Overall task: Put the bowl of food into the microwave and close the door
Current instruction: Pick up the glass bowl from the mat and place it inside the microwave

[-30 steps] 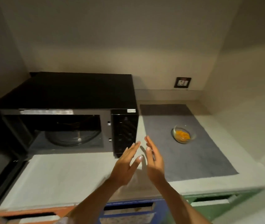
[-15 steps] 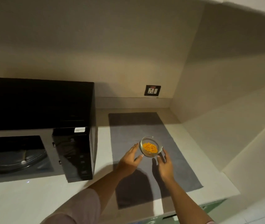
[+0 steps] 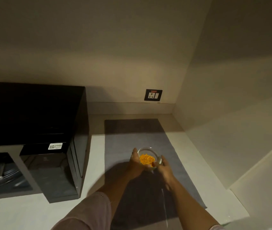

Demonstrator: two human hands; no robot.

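Half a second ago the hands were only reaching; now the left hand (image 3: pixel 134 163) and the right hand (image 3: pixel 164 167) are wrapped around the small glass bowl (image 3: pixel 149 159) of orange food, one on each side; it sits over the grey mat (image 3: pixel 132 140), maybe just lifted, I cannot tell; so the carrying can start. The black microwave (image 3: pixel 37 130) is to the left with its inside showing; its front corner sticks out on the way there; a wall socket (image 3: pixel 153 94) is behind.
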